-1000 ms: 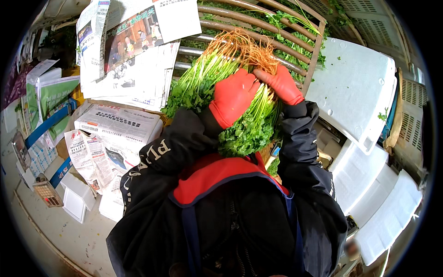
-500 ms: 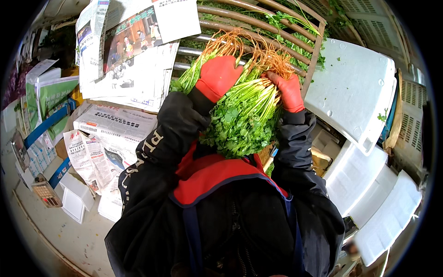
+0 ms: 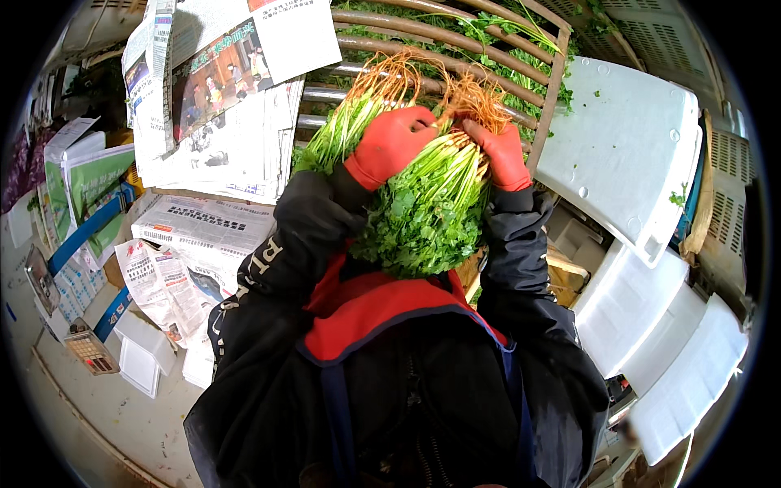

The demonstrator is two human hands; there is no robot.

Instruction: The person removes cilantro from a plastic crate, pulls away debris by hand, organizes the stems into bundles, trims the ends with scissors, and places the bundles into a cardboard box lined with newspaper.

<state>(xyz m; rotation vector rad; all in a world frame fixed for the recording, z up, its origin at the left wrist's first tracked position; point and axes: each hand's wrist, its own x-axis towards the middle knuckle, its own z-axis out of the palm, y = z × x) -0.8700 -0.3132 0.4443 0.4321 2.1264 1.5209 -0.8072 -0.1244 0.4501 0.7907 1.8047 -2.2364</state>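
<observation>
A bunch of coriander [image 3: 427, 215] hangs leaves toward me between my gloved hands, its orange-brown roots [image 3: 478, 102] pointing away. My right hand [image 3: 500, 156], in a red glove, is closed around the pale stem ends on the bunch's right side. My left hand [image 3: 392, 146], also in a red glove, has its fingers curled with the tips pinching at stems near the root end, close to my right thumb. More coriander [image 3: 338, 130] with roots lies on the slatted rack [image 3: 423, 45], to the left of and beyond my left hand, partly hidden by it.
Newspaper sheets [image 3: 211, 154] are stacked left of the rack, with more newspapers [image 3: 203, 228] nearer me. A white foam lid [image 3: 622, 146] stands at the right, above white foam boxes [image 3: 634, 301]. A calculator [image 3: 91, 350] sits at the far left. Loose greens lie under the slats.
My left hand has moved right and slightly nearer, its fingertips now close to my right hand at the stem ends. The right hand has shifted only a little. The view has turned slightly.
</observation>
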